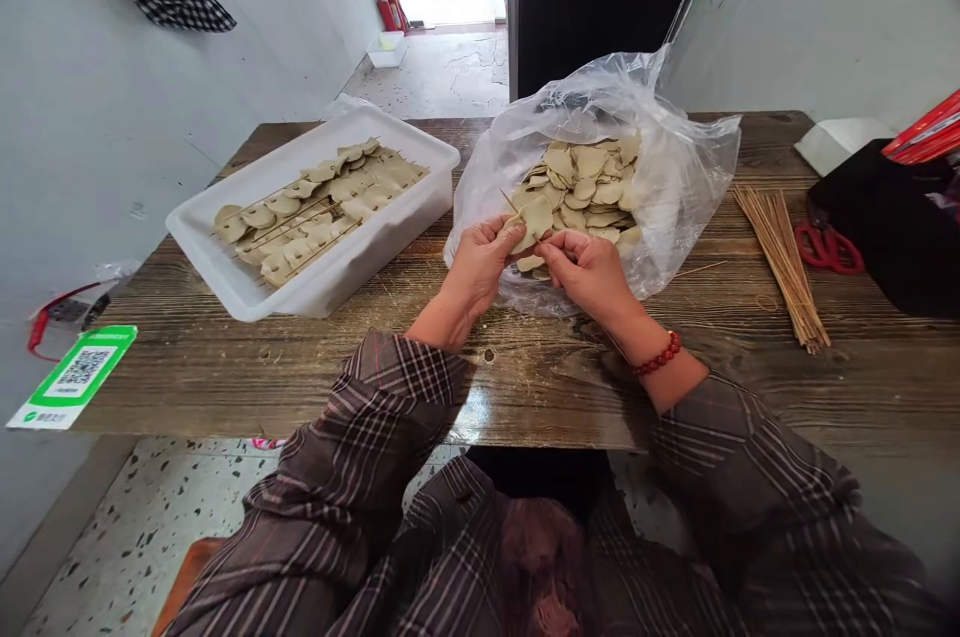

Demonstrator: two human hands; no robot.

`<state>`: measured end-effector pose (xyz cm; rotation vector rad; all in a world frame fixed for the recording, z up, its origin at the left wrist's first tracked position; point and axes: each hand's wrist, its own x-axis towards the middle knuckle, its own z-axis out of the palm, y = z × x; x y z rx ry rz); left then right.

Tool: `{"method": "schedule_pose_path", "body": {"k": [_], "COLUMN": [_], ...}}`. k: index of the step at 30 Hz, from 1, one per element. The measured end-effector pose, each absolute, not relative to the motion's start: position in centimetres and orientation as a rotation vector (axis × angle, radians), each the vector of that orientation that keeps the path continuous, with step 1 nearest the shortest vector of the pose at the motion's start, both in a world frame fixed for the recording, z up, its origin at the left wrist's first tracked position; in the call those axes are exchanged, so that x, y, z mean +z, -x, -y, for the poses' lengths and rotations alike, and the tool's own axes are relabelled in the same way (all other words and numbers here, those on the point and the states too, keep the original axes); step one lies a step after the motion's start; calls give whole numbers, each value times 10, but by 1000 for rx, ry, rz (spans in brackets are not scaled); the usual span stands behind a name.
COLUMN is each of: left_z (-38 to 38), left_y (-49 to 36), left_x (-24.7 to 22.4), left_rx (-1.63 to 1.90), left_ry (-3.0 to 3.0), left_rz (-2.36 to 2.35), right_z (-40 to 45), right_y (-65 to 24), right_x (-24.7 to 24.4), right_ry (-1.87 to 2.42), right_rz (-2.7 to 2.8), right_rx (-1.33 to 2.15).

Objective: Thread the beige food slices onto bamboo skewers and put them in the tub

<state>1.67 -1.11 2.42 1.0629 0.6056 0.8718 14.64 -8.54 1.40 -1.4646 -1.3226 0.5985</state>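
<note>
Our left hand (477, 262) pinches a pale slice (537, 216) and our right hand (589, 272) a thin stick (508, 201), at the near side of the heap (592, 179) in the plastic bag (686, 162).

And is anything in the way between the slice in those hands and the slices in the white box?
Yes. Going left from the held slice come the left hand, the clear bag's crumpled edge, then the white box's side wall before the slices inside.
</note>
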Motion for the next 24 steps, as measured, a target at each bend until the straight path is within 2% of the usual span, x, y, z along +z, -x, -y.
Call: {"method": "schedule_pose_path", "body": {"k": [7,15,24], "left_z": [5,-5,-13], "left_y": [-13,-11,-5], "left_x": [21,4,1], "left_rx": [905,779,884], "left_ry": [-1245,-2007,-1872], "left_rz": [-679,-699,-655], "right_z": [86,81,78], "right_y": [-159,-168,-162], "right_x": [22,20,13], "right_ry": [1420,1395,1398], "right_rz": [1175,1049,1097], "right_rx": [568,591,575]}}
